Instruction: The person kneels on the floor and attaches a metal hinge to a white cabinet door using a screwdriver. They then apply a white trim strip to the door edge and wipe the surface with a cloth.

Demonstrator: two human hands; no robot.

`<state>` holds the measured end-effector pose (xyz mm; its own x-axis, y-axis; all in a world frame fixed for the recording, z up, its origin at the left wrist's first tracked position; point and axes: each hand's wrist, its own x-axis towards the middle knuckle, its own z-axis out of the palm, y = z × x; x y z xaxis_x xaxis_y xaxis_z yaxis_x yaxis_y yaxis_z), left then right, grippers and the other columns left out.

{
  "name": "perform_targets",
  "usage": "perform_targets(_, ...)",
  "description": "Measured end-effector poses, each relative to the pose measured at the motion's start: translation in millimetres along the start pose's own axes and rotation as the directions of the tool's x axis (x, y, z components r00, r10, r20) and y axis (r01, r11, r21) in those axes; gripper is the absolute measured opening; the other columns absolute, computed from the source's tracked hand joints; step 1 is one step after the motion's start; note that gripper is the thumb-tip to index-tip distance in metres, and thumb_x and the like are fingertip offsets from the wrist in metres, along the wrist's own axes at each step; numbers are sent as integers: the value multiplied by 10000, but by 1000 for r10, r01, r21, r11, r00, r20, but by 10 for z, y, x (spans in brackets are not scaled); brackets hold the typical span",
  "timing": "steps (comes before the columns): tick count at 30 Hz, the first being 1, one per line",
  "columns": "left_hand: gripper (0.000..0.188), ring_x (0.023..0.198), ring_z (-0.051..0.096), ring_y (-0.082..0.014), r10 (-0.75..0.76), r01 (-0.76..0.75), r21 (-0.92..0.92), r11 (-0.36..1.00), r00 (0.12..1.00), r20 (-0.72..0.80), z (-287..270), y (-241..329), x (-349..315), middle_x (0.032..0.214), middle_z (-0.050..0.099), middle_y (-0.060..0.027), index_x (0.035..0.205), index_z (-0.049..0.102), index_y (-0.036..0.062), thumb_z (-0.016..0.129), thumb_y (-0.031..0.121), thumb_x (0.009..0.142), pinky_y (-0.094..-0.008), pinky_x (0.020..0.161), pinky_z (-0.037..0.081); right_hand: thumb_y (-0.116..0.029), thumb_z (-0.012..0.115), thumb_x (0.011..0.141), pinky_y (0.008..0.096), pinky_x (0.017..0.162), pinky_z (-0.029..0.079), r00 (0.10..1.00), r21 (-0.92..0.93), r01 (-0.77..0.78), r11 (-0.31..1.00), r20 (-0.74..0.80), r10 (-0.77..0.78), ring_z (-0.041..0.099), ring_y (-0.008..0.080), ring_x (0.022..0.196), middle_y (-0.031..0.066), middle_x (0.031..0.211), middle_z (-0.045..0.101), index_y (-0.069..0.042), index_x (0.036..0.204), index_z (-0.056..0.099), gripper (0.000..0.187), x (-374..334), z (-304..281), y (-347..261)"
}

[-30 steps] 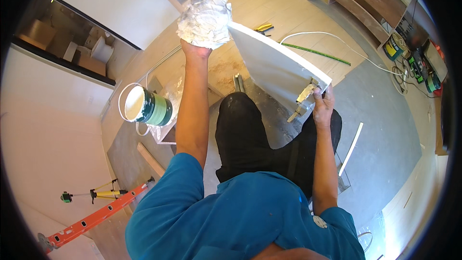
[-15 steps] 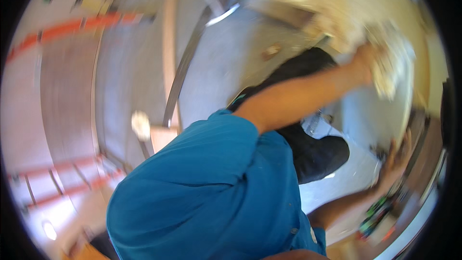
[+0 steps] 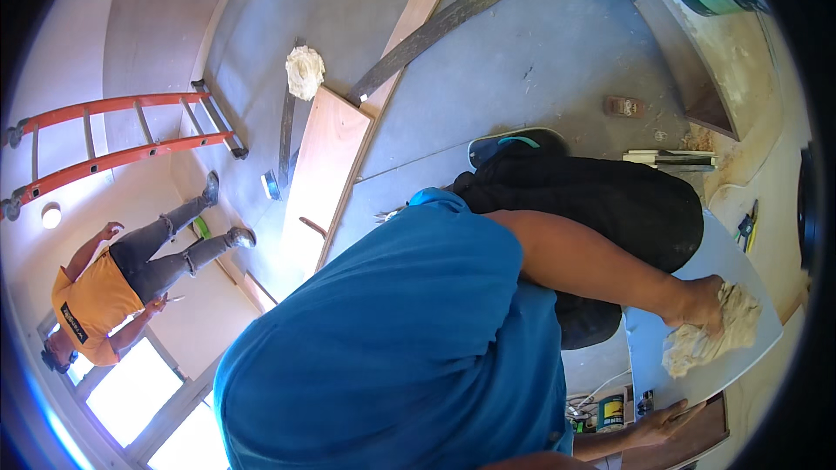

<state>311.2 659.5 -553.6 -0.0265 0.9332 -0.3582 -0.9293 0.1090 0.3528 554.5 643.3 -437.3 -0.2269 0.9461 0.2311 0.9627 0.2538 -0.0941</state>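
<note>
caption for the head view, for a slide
Left hand presses a rag on a white panel; right hand grips its edge.

Head camera looks steeply down (perhaps twisted sideways) over the blue shirt [image 3: 409, 339].

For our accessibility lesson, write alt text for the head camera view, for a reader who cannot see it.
A person in a blue shirt presses a crumpled rag onto a pale grey panel with the left hand, while the right hand grips the panel's lower edge. Further off, another person stands near an orange ladder.
</note>
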Motion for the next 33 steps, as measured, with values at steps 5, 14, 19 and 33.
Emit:
perform_targets(5,781,1306,587,-366,112,-87,228,970,989,-97,-219,533,33,1377,598,-237,1469,428,-47,828,78,810,-556,1075,502,-292,523,1131,438,1129,501,997,-35,76,996,23,-75,581,344,1392,178,1576,541,-125,1575,521,475,138,51,599)
perform_targets(14,409,1205,700,-368,607,-574,260,776,570,-553,-3265,2220,-1367,1351,662,-221,1433,533,-38,589,169,1084,-483,1018,625,-241,553,1112,406,1086,488,995,81,61,995,72,-67,604,369,1363,223,1566,539,-183,1632,425,539,517,104,103)
perform_targets(19,426,1220,695,-361,747,-130,927,351,636,-194,-3985,2009,-2101,1451,643,-168,1372,653,18,727,75,956,-453,1101,530,-262,547,1110,430,1087,492,995,24,88,996,35,-88,613,379,1350,223,1543,564,-214,1627,441,530,472,134,194)
perform_targets(33,452,1206,664,-395,740,808,444,386,16,-672,-5843,1145,-4930,1288,681,-283,1259,677,12,679,169,836,-463,1005,546,-426,537,1100,466,1106,502,991,-163,131,978,26,-128,636,409,1306,234,1524,575,-201,1639,426,594,764,350,1129)
